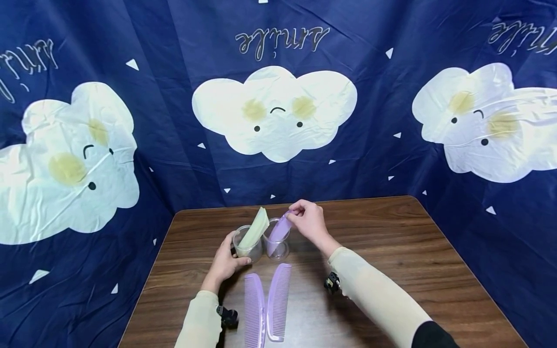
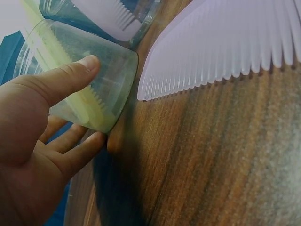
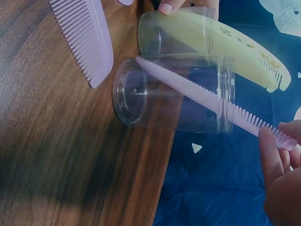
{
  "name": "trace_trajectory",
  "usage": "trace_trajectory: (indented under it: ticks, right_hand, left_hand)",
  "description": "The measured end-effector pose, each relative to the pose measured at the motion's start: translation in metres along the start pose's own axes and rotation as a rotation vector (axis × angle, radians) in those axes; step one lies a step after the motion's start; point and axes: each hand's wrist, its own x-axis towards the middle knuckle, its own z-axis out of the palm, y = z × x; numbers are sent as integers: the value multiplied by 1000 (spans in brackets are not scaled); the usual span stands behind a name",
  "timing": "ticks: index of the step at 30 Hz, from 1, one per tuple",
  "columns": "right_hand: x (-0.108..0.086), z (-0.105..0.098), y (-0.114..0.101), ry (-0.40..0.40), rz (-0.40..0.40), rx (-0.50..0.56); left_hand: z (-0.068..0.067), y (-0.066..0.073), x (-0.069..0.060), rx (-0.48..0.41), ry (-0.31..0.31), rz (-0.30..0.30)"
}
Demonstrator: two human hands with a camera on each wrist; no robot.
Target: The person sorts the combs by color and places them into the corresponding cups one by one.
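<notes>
- Left hand [image 1: 226,261]: curled around the left clear cup [image 1: 254,253], thumb on the near wall, fingers round the other side.
- Pale green combs [image 1: 254,229]: more than one, judging by their ends; inside the cup that the left hand grips, tilted, their upper ends rising above its rim toward the right hand.
- Right hand [image 1: 310,222]: fingertips and thumb pinched together on the upper end of a purple comb [image 1: 280,231].
- Held purple comb: slanting down and leftward from the right hand through the mouth of the right clear cup [image 1: 282,251], its lower end inside, near the base.
- Right clear cup: upright, between the two hands, just beside the cup in the left hand.
- Two further purple combs, one on the left [image 1: 255,309] and one on the right [image 1: 279,302]: flat on the wooden table [image 1: 370,270], between the forearms and nearer the person than either hand; spines facing each other, teeth outward.
- Blue cloth [image 1: 278,181] printed with white clouds: hanging beyond both hands, behind the table.
</notes>
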Motion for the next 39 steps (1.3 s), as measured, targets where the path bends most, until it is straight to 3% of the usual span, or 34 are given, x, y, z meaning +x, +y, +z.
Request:
trace_trajectory:
  ticks: [7, 14, 24, 32, 39]
  right_hand:
    - [-2, -1, 4, -47, 0, 12]
    - [-4, -6, 3, -139, 61, 123]
    - [-11, -17, 8, -167, -13, 20]
    - [-17, -27, 17, -150, 26, 37]
    - [-26, -33, 27, -162, -1, 5]
  left_hand:
    - [0, 0, -1, 9, 1, 4]
    - [0, 0, 0, -13, -13, -22]
    - [0, 2, -1, -13, -13, -18]
    - [1, 2, -2, -19, -2, 7]
    - [0, 4, -3, -16, -13, -7]
